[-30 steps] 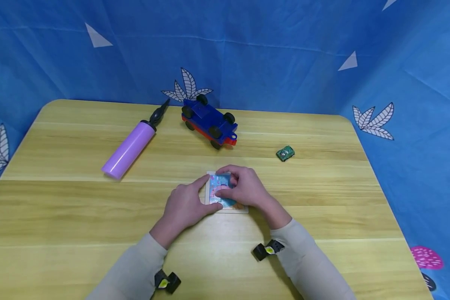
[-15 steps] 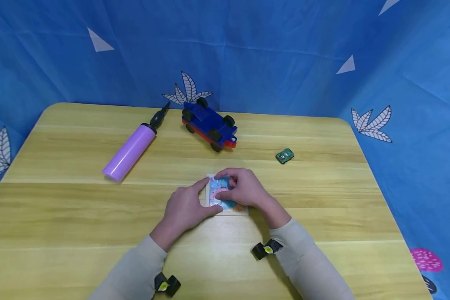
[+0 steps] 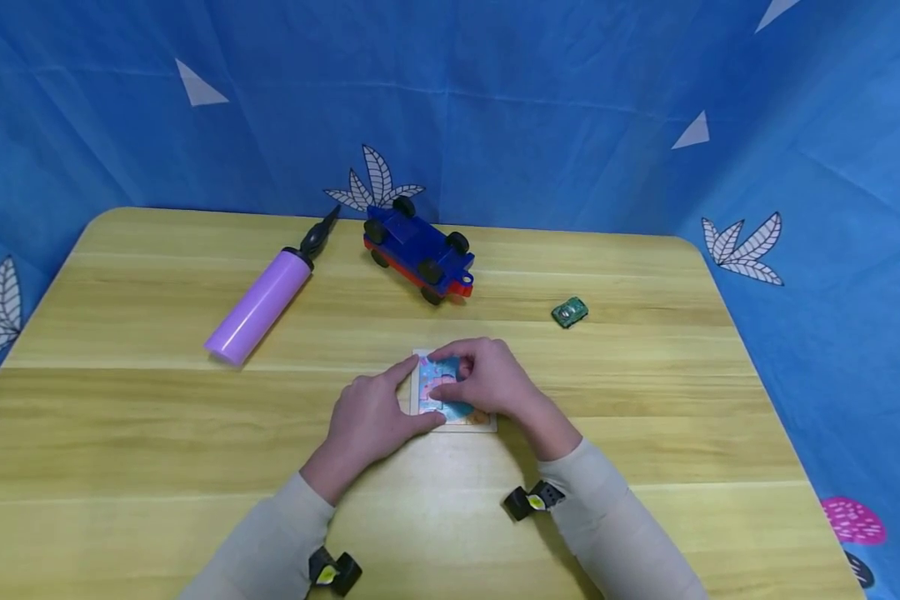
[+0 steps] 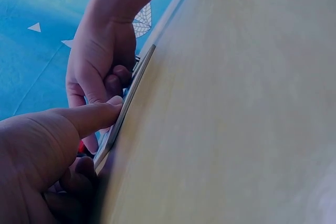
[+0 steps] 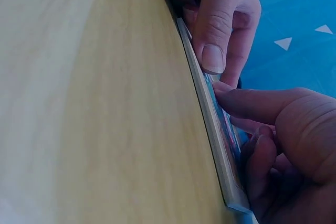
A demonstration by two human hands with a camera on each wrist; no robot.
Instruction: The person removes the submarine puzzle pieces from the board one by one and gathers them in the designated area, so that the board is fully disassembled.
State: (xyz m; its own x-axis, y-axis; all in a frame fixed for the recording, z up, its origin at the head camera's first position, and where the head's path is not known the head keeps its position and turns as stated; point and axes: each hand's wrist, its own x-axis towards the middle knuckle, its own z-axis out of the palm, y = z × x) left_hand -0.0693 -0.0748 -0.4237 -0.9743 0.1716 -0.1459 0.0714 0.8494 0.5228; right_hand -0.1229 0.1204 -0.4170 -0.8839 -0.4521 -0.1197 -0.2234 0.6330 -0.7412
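Both hands work on a small flat picture puzzle board with a pale wooden frame and a blue and pink printed face [image 3: 453, 408], which lies flat near the middle of the yellow wooden table [image 3: 120, 433], somewhat toward its near edge. Left hand [image 3: 367, 417] rests beside the board's left edge, its thumb and forefinger stretched out along that edge and touching the frame, the other fingers loosely curled beneath; it steadies the board and grips nothing. Right hand [image 3: 487, 377] lies over the board's far right part, fingers bent with the tips pressing down on the printed face; whether they pinch a loose piece cannot be told, since the fingers cover that spot.

Judging by the visible part of the face, most of the picture looks filled in and level, so the work seems well along, with perhaps a last piece under the right fingertips to seat.

Toward the far edge lie a lilac cylindrical hand pump with a black nozzle [image 3: 258, 302], a blue and red toy wagon with black wheels [image 3: 417, 247], and, nearer the right edge, a tiny green toy car [image 3: 570, 312].
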